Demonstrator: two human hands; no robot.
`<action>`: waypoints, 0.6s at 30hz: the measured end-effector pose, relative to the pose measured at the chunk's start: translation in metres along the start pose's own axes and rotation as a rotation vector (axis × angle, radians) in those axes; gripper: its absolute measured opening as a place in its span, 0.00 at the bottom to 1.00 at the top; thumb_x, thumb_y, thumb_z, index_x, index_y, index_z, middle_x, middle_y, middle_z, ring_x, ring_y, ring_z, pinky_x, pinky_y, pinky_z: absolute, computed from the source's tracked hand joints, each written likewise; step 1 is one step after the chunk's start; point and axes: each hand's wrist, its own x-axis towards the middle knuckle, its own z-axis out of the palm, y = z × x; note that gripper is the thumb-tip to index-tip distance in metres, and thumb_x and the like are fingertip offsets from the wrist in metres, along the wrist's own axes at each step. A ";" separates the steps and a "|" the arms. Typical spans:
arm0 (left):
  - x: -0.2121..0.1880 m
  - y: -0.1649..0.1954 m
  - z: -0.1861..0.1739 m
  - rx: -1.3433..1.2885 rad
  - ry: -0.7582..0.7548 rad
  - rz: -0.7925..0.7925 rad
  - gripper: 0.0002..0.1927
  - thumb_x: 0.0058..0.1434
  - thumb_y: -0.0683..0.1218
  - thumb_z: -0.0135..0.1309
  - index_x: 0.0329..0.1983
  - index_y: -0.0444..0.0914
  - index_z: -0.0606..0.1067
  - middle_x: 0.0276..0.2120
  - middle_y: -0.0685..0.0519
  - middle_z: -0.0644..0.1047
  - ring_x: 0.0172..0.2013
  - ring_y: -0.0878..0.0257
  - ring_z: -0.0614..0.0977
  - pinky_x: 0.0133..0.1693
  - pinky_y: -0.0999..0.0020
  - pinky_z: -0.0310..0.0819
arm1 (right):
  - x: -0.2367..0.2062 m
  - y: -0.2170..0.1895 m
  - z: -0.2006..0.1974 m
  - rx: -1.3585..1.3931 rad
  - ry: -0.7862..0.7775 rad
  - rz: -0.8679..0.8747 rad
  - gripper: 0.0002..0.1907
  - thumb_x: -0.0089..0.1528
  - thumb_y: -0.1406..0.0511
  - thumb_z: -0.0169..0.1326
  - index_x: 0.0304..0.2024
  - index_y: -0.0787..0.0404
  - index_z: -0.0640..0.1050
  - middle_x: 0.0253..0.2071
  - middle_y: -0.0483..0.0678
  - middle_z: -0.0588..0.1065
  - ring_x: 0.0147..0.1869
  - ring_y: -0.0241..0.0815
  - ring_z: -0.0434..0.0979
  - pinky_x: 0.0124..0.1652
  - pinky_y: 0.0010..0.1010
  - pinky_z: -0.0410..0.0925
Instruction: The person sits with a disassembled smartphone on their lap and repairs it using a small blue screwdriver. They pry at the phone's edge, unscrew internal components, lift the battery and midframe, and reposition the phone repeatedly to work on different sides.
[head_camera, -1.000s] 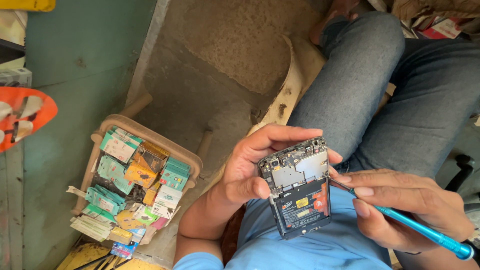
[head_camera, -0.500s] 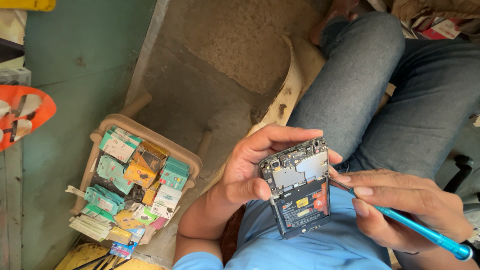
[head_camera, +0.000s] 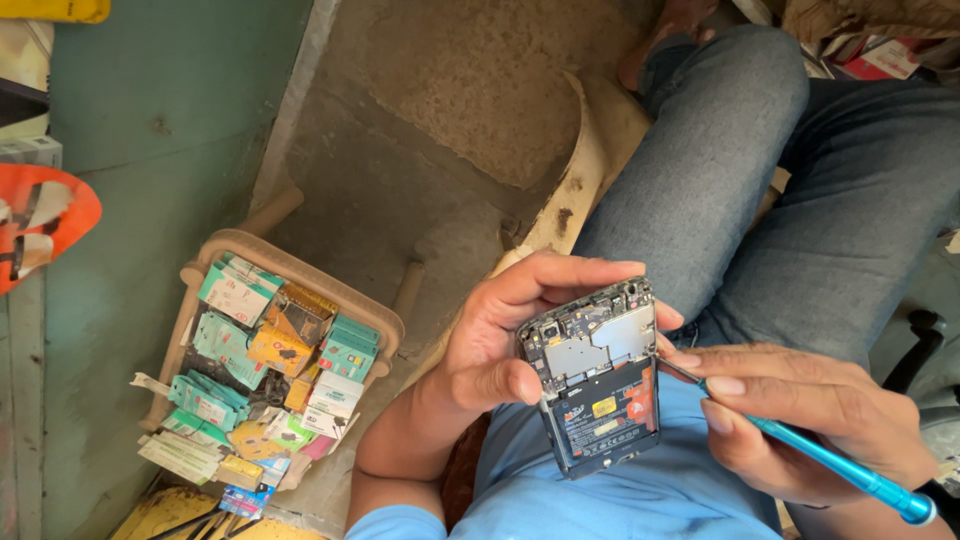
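My left hand grips an opened phone with its back cover off, showing the circuit board at the top and a black battery with yellow and red labels below. Its thumb lies on the phone's left edge, the fingers curl behind the top. My right hand holds a slim blue screwdriver like a pen. The metal tip touches the right edge of the phone near the middle. Both hands hover over my lap, above a light blue shirt and grey jeans.
A beige plastic basket packed with several small green, orange and white boxes stands on the floor at lower left. A pale stool edge curves beside my leg. A green wall panel runs along the left, over a rough concrete floor.
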 end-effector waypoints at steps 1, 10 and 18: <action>0.000 0.000 -0.001 0.002 -0.008 0.002 0.42 0.69 0.61 0.61 0.72 0.27 0.61 0.60 0.29 0.74 0.59 0.49 0.80 0.63 0.57 0.72 | -0.001 0.001 0.000 0.000 -0.008 -0.005 0.11 0.59 0.72 0.59 0.44 0.64 0.75 0.44 0.63 0.80 0.48 0.51 0.87 0.46 0.37 0.81; 0.002 0.002 0.003 0.008 0.021 -0.015 0.45 0.66 0.61 0.62 0.71 0.26 0.60 0.62 0.27 0.73 0.56 0.47 0.82 0.62 0.54 0.77 | -0.006 0.007 0.006 0.001 0.048 -0.054 0.10 0.60 0.72 0.59 0.43 0.64 0.75 0.43 0.63 0.80 0.47 0.51 0.87 0.46 0.38 0.81; -0.002 0.000 0.001 0.013 0.002 0.000 0.42 0.69 0.61 0.61 0.73 0.28 0.61 0.62 0.28 0.73 0.56 0.50 0.80 0.62 0.57 0.74 | -0.011 0.006 0.008 0.023 0.063 -0.023 0.08 0.62 0.70 0.58 0.43 0.64 0.75 0.44 0.63 0.80 0.49 0.51 0.87 0.47 0.37 0.81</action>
